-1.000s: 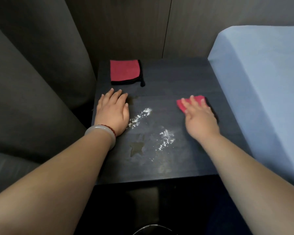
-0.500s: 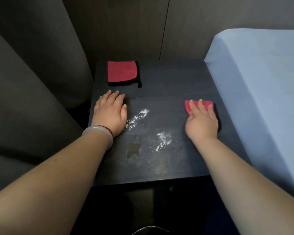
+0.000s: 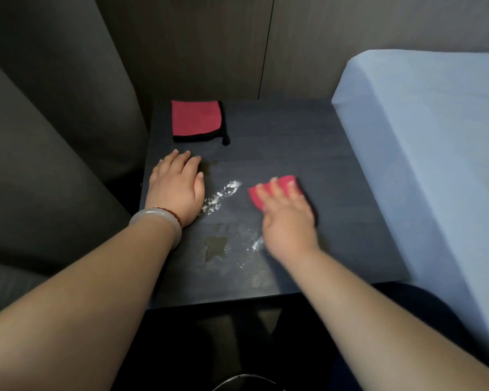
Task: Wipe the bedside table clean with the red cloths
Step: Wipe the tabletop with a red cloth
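A dark bedside table [image 3: 336, 176] carries white powder [image 3: 223, 194] in a streak and a small yellowish wet patch [image 3: 215, 246] near its middle. My right hand [image 3: 287, 221] presses flat, fingers straight, on a red cloth [image 3: 284, 183] at the table's centre, just right of the powder; the hand is blurred. A second red cloth [image 3: 196, 119] with a black border lies folded at the back left corner. My left hand [image 3: 175, 187] rests flat on the table's left side, touching the powder's near end, a pale bangle on its wrist.
A bed with a light blue sheet [image 3: 435, 150] borders the table on the right. Dark grey upholstery [image 3: 54, 136] stands along the left, and dark wall panels [image 3: 209, 46] behind. A round dark rim [image 3: 246, 383] shows at the bottom edge.
My right hand has slid the red cloth leftwards from the table's right side to its centre, over part of the lower powder patch. My left hand has stayed put.
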